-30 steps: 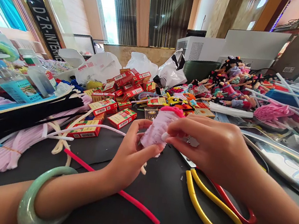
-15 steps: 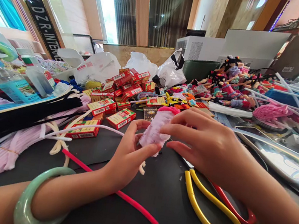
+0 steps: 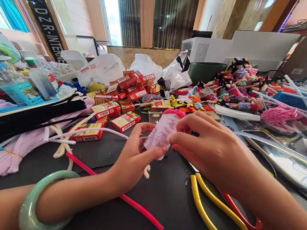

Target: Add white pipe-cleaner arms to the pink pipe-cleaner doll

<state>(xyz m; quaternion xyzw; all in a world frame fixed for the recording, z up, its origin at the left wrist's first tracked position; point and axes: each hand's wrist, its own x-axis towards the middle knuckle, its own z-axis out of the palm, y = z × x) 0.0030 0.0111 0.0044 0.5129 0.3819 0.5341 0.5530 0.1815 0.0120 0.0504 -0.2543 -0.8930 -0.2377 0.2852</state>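
A pale pink fuzzy piece point(image 3: 159, 135), apparently made of rows of chenille stems, has a bright pink top edge. My left hand point(image 3: 134, 159) grips its lower left side between thumb and fingers, with a jade-green bangle point(image 3: 30, 200) on that wrist. At the piece's right edge my right hand point(image 3: 205, 139) is closed in a pinch; whatever its fingertips grip is too small to make out. Under my left wrist lies a bright pink chenille stem point(image 3: 143, 212). Scissors point(image 3: 197, 205) with one yellow and one red handle rest below my right hand, their blades mostly hidden.
Red and yellow small boxes point(image 3: 125, 122) are piled behind my left hand. Bundled pale pink stems point(image 3: 0, 166) and black stems point(image 3: 16, 127) lie at left. Several small dolls point(image 3: 240, 86) are heaped at back right. A phone-like device point(image 3: 289, 165) lies at right.
My right hand's fingers have drawn closer together and curled at the piece's right edge. My left hand keeps its hold, and the view has shifted slightly.
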